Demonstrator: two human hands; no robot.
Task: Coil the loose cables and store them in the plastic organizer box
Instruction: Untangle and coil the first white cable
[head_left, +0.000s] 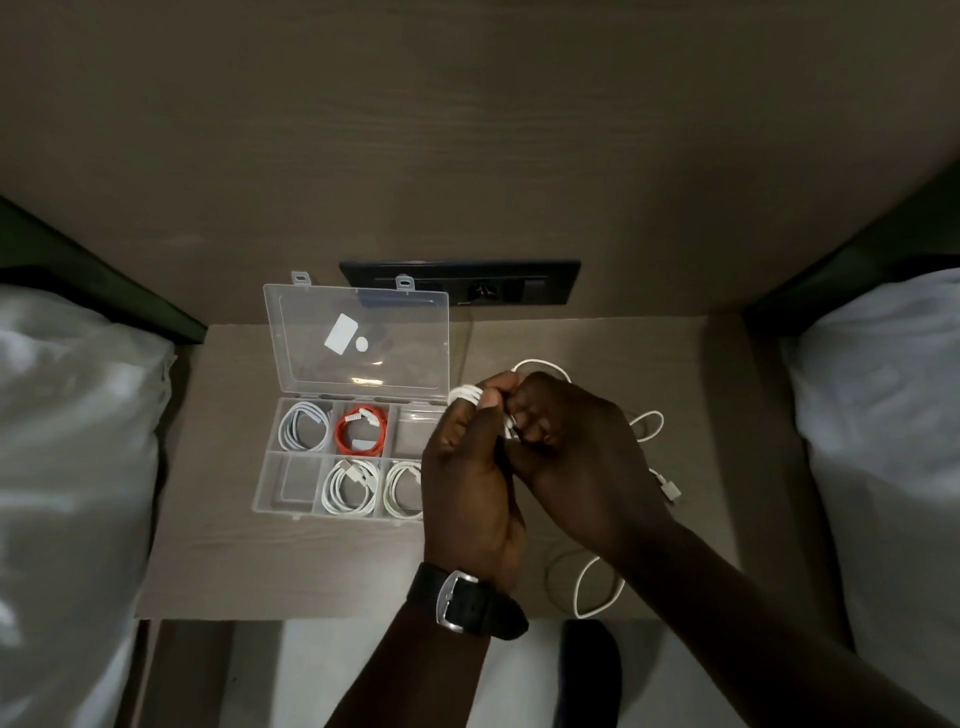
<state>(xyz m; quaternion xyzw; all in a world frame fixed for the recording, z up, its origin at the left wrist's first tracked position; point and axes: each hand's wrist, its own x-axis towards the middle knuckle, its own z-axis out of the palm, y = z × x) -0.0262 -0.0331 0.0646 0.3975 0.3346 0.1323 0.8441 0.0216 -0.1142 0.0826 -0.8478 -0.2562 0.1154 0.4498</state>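
Note:
A clear plastic organizer box (270, 486) lies open on the bedside table, its lid (358, 338) standing up at the back. Its compartments hold a white coil (304, 426), a red coil (362, 430) and two more white coils (350, 487) in the front row. My left hand (467, 483) is shut on a white cable (467, 395) wound around its fingers. My right hand (566, 441) pinches the same cable beside it. The cable's loose end trails right, with a plug (670, 488) lying on the table.
Another loose white cable loop (587, 592) lies by the table's front edge. A dark socket panel (514, 288) is set in the wall behind the box. White bedding flanks the table on the left (67, 441) and right (883, 415).

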